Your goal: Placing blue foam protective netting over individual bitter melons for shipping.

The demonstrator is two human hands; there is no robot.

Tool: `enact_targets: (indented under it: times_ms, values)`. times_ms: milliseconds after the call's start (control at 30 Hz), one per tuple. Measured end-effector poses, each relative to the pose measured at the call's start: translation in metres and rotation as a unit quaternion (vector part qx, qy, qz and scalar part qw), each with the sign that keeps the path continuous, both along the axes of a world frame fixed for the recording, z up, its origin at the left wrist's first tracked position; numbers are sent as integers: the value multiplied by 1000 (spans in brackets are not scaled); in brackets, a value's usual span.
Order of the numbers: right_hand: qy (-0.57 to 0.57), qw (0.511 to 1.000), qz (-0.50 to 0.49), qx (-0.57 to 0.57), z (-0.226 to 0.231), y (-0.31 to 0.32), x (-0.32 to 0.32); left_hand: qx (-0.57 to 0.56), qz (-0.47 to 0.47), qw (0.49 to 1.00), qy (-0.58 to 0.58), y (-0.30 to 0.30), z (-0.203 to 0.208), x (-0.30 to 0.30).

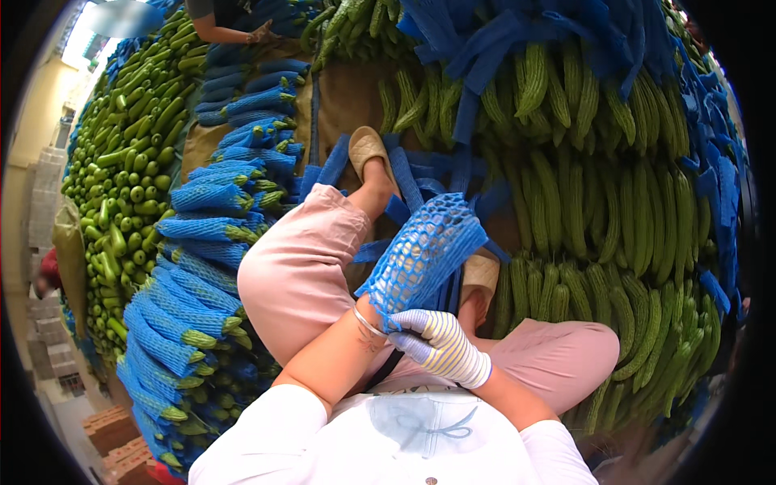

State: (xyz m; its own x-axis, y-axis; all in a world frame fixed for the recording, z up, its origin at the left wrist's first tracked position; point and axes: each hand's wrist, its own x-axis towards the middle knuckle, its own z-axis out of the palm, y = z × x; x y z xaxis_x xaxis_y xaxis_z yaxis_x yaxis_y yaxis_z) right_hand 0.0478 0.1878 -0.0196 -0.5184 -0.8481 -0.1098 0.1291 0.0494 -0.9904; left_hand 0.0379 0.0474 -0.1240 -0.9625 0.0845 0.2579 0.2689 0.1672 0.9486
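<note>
My left hand [406,263] is inside a blue foam net sleeve [457,226], its pale glove showing through the mesh. The sleeve reaches back to the wrist, where a bracelet [369,323] sits. Whether those fingers are spread or closed is hidden by the netting. My right hand [443,343], in a striped knit glove, pinches the sleeve's near edge beside the left wrist. Several flat blue net sleeves [411,182] lie around my slippered feet, under and beyond the hands.
Ridged green gourds [566,202] stand in rows on the right, with blue netting [533,32] over the far ones. Net-wrapped gourds [202,242] line my left, beside a heap of smooth green gourds [133,178]. Another person's hand [262,33] is at the far left.
</note>
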Motion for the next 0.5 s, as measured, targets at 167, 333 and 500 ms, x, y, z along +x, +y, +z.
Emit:
enact_targets:
  times_ms: [167, 333, 500]
  values:
    - [138, 986, 35, -92, 5, -10, 0, 276, -82, 956, -64, -8, -31, 33]
    - [41, 998, 11, -45, -7, 5, -40, 491, -120, 856, -107, -1, -65, -8]
    - [182, 879, -384, 215, -114, 69, -195, 655, -131, 732, -132, -3, -77, 31]
